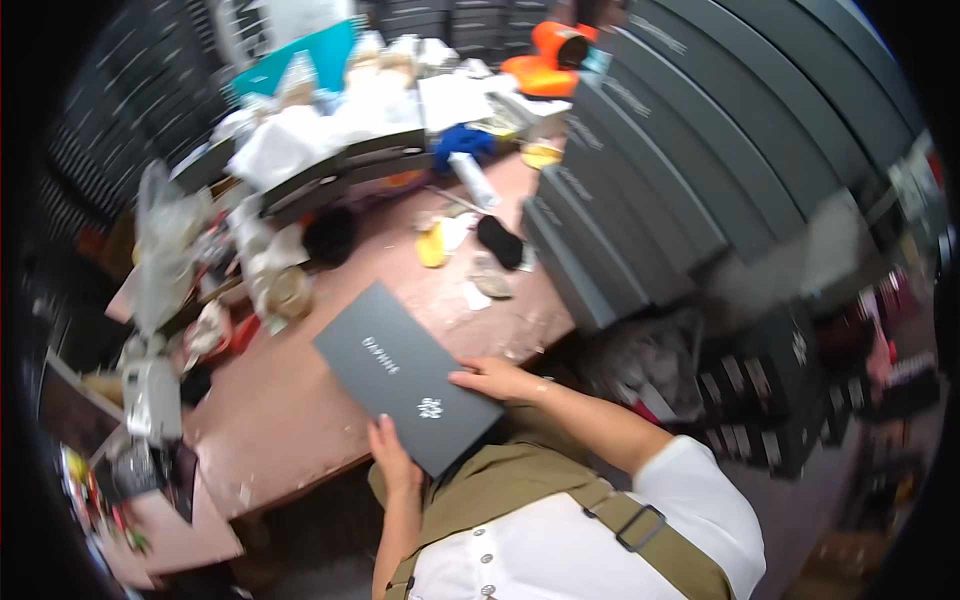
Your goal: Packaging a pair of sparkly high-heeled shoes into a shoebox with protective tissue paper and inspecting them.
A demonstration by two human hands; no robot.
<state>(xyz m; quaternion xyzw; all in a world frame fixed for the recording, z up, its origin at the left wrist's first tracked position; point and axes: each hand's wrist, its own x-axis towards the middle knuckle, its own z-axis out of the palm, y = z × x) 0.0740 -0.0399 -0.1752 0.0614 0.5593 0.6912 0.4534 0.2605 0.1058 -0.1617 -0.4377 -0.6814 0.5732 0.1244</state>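
A dark grey shoebox (pixel 385 335), its lid printed in white, lies across the near edge of the pinkish table (pixel 270 400), close against my body. My left hand (pixel 393 455) grips its near left side, thumb up by the lid's edge. On the box's right side rests my right hand (pixel 490 378), fingers bent over the edge onto the lid. The box looks closed, so its inside is hidden. The undersides of both hands are out of sight.
Stacked grey shoeboxes (pixel 660 170) rise at the right. Open boxes with white paper (pixel 300 150) stand at the back left. A black brush-like item (pixel 499 242), a yellow piece (pixel 431 245) and a white tube (pixel 474 181) lie mid-table. Beyond sits an orange object (pixel 545 75).
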